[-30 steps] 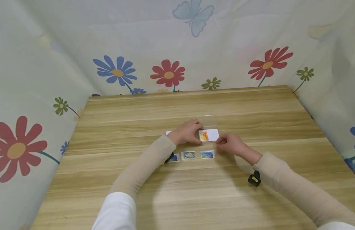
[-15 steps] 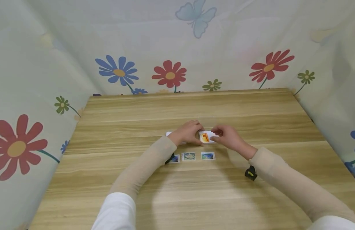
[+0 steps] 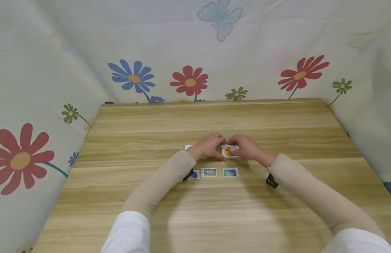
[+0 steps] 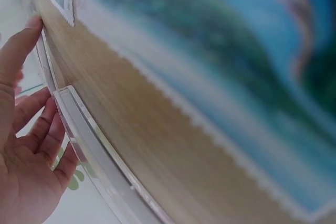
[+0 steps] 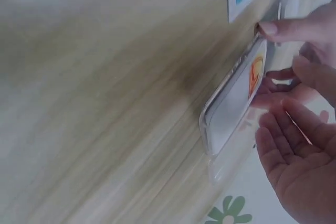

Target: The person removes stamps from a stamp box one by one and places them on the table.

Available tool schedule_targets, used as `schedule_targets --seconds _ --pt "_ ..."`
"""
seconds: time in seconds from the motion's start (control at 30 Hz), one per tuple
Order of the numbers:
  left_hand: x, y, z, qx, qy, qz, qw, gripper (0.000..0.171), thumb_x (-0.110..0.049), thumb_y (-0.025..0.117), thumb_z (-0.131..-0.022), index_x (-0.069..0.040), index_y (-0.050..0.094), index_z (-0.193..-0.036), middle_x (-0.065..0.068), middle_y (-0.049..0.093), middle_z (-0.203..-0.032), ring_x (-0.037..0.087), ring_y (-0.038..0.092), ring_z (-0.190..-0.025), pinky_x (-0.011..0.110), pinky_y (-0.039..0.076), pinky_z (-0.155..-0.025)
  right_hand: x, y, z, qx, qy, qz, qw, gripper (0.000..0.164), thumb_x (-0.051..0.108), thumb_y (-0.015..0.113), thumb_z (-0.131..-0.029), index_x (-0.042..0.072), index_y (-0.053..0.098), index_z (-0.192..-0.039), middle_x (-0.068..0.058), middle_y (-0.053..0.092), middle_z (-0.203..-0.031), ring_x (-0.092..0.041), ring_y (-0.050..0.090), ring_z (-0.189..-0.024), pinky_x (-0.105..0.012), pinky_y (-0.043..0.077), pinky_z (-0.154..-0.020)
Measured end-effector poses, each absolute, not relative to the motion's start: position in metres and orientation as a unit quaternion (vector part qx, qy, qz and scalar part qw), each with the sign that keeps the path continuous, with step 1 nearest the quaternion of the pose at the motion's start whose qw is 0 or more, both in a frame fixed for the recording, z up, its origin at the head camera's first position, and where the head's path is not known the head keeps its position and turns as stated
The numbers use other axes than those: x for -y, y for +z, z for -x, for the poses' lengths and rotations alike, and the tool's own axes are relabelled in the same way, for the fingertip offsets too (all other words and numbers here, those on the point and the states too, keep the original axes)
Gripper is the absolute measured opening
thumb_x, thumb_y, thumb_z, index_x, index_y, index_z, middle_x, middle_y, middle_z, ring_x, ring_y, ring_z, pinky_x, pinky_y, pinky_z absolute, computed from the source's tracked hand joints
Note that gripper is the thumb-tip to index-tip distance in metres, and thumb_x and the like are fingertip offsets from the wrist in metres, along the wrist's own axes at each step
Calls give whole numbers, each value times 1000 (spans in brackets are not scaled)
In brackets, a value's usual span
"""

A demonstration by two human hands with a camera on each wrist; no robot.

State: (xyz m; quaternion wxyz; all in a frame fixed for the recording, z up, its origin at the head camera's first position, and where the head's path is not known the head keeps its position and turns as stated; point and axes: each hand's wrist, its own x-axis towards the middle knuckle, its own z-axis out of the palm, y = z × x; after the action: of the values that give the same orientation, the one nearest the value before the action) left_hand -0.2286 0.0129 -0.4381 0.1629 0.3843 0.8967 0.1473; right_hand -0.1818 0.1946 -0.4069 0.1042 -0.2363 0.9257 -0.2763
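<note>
A flat white case with a clear rim (image 5: 226, 119) lies on the table, an orange stamp (image 3: 227, 151) on its left part. My left hand (image 3: 209, 146) grips the case's left end, thumb at the near side and fingertips at the far side. My right hand (image 3: 247, 147) reaches over the case's right part, its loosely bent fingers and thumb tip right at the stamp's edge. A second white case (image 3: 188, 146) is mostly hidden under my left hand; its clear edge (image 4: 105, 153) shows large in the left wrist view.
Nearer me lie a green oval-pictured stamp (image 3: 209, 172), a blue-green stamp (image 3: 230, 172) and a blue stamp (image 3: 193, 174) partly covered by the left wrist camera. A clear plastic flap (image 5: 216, 171) extends behind the held case. Flower-printed cloth (image 3: 170, 45) borders the wooden table (image 3: 198, 218).
My right hand has moved left from the case's right edge, over its white face to the orange stamp. My left hand has kept its hold on the left end.
</note>
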Motion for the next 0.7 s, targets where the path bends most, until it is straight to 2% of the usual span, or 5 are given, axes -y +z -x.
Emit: schedule_targets --seconds 0.27,0.7 --pt "-10 -444 232 -895 150 -391 156 67 -44 78 -75 -8 56 -127 6 54 -123 20 48 -114 32 39 -101 -190 -418 192 -920 -263 265 115 34 5 71 -79 -10 62 -108 -23 64 -106 -35 61 -99 -47 48 -89" --pt "-10 -441 233 -895 141 -392 160 66 -43 77 -76 -7 55 -127 7 54 -123 21 47 -112 32 39 -98 -183 -422 203 -919 -243 285 125 29 2 75 -75 -9 64 -99 -19 64 -96 -28 58 -88 -43 48 -83"
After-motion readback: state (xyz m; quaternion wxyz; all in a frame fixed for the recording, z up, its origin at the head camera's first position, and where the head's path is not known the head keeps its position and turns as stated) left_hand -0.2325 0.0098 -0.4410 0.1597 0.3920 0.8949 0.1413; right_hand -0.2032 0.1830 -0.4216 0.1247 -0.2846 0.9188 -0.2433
